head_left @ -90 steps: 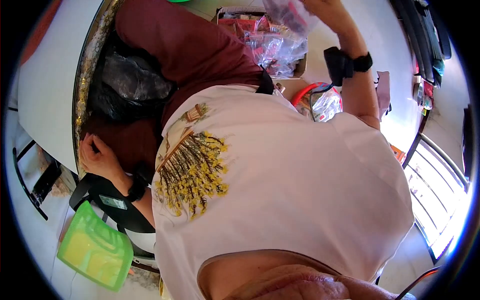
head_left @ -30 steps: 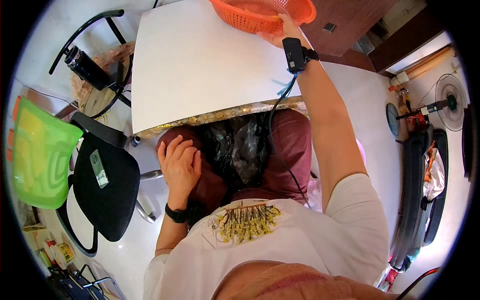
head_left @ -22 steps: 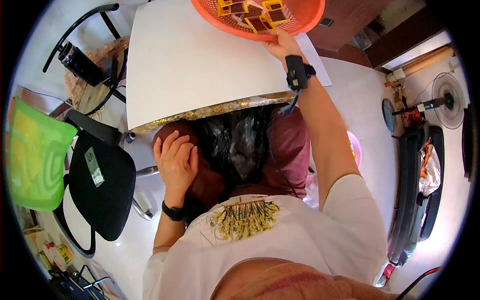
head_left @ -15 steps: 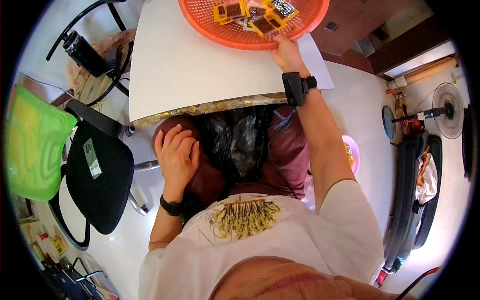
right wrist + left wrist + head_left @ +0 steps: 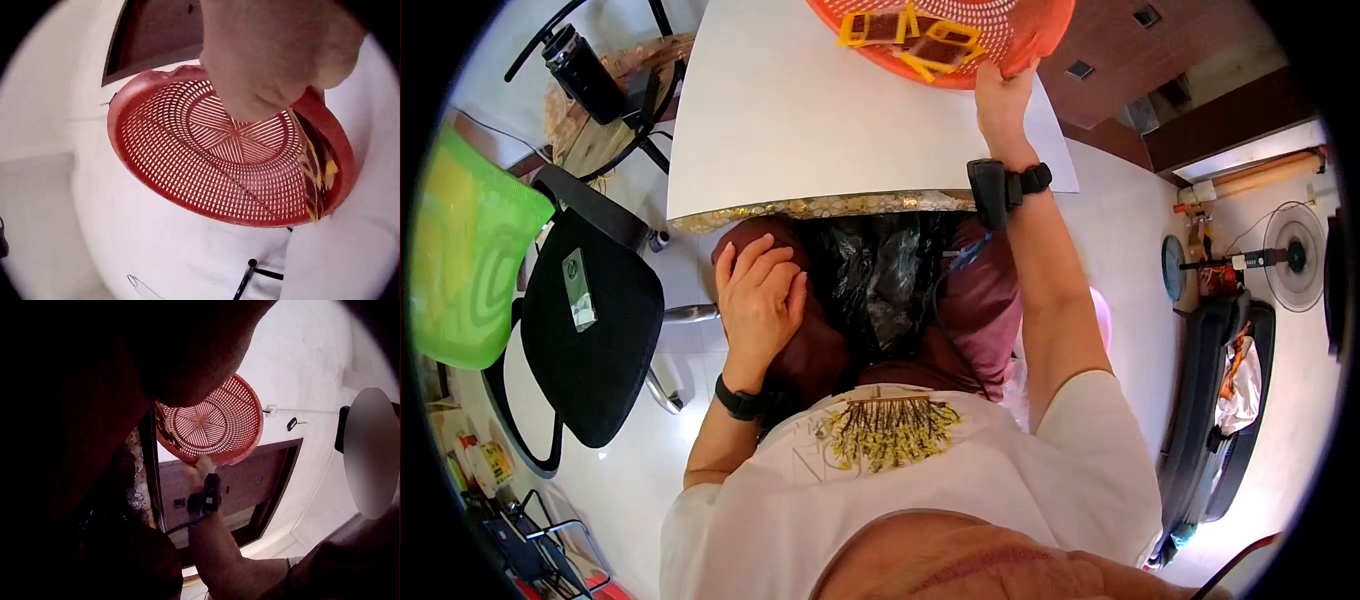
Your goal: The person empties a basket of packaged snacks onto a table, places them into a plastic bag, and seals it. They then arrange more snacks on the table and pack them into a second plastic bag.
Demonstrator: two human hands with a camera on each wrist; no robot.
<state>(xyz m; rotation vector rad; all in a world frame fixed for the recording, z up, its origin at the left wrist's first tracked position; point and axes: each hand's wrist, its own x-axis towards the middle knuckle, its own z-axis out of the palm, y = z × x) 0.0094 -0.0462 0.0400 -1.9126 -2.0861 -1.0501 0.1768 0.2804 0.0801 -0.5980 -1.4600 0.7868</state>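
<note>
In the head view an orange-red plastic basket (image 5: 1025, 50) is tilted over the far part of the white table (image 5: 820, 130). My right hand (image 5: 1005, 105) grips its near rim; the right wrist view shows that hand (image 5: 281, 56) over the rim of the basket (image 5: 187, 209). Several yellow-edged packets (image 5: 948, 45) lie bunched at one side of it, and packets (image 5: 317, 169) show there in the right wrist view too. On my left thigh rests my left hand (image 5: 762, 300), fingers loosely bent and holding nothing.
A black plastic bag (image 5: 880, 280) lies between the thighs, under the table's gold-patterned edge (image 5: 830, 207). At the left stand a black-seated chair (image 5: 590, 340) with a green back and a dark bottle (image 5: 583, 75). A fan (image 5: 1293, 256) is at the right.
The right hand came from beside a box of bags to the table and gripped the basket, which came nearer, then shifted right and tilted. The left hand has stayed on the thigh lately.
</note>
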